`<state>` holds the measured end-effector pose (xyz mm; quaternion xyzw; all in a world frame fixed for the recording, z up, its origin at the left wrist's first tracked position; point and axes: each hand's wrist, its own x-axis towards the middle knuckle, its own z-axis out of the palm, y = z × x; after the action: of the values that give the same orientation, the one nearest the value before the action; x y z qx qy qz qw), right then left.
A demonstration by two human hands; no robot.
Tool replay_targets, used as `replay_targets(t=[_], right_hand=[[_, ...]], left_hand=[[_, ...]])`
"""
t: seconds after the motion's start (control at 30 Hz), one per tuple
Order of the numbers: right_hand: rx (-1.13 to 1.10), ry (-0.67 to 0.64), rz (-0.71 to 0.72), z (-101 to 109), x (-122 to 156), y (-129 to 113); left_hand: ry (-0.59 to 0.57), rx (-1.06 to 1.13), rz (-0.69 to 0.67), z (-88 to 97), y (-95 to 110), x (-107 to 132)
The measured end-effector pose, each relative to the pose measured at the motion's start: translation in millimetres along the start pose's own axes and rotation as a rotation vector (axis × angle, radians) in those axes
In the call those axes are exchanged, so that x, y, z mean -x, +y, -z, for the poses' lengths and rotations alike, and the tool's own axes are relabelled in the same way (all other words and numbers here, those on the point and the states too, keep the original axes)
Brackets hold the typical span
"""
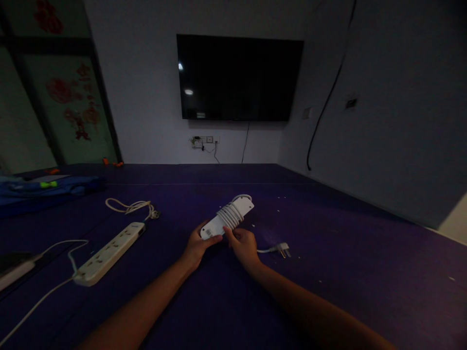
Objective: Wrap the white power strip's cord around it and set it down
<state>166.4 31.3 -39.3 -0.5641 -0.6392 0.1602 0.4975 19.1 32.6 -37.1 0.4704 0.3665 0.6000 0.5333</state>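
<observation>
A white power strip (213,225) is tilted in front of me, its screw-dotted underside facing up. Several turns of its white cord (230,215) are wound around the middle. My left hand (197,245) grips the near end, thumb across the edge. Close beside it, my right hand (243,243) has its fingers pinched on the cord at the lower side of the windings; the exact grip is partly hidden. From behind the right hand the cord runs out to a plug (281,249) with its prongs showing, lying on the purple floor.
A second white power strip (109,255) lies to the left, with a loosely coiled cord (133,206) beyond it. Part of another white strip (16,275) shows at the left edge. Blue cloth (47,188) lies farther back. A television (241,78) hangs on the far wall.
</observation>
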Motion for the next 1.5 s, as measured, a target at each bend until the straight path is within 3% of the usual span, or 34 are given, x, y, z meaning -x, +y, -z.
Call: replay_targets(t=[0.1,0.17,0.3,0.53,0.8,0.93,1.17,1.5], right_hand=[[0.031,0.007,0.007,1,0,0],[0.042,-0.014,0.006,1,1,-1],[0.092,-0.086,-0.001,1,0,-1],[0.291,-0.168,-0.018,2,-2,-5],[0.435,-0.202,-0.023,4,0,-10],[0.431,-0.202,-0.008,4,0,-10],[0.433,-0.15,0.034,3,1,-9],[0.448,-0.174,0.074,7,4,-16]], left_hand=[[-0.079,0.084,0.167,0.3,3,0],[-0.066,0.091,0.178,0.0,5,0],[-0.005,0.01,0.048,-0.4,4,1],[0.14,-0.352,-0.212,4.2,0,-2],[0.107,-0.675,-0.465,2.7,7,4],[0.149,-0.714,-0.482,3.5,8,3],[0.099,-0.653,-0.476,-0.3,11,6],[0.111,-0.798,-0.604,10.2,2,-4]])
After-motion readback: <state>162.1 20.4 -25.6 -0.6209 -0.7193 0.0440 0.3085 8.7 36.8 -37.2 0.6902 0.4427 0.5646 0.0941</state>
